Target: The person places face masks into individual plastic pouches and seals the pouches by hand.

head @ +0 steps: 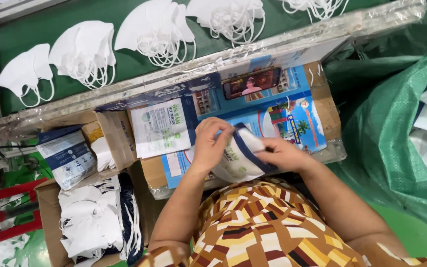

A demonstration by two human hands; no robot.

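Patterned brown, yellow and white clothing fills the bottom of the view, closest to the lens, and both forearms are stretched forward from it. A flat mask pouch, white with a dark blue edge, is gripped between the two hands just above a cardboard box top covered by a blue printed sheet. The left hand is closed over the pouch's upper left part, fingers curled down onto it. The right hand is pinched on the pouch's right edge. Another flat white pouch is laid on the box just left of the hands. A phone is propped behind them. White face masks are spread along a green belt at the top, and more masks are heaped in a carton at lower left. Green woven sacking is seen at the right.
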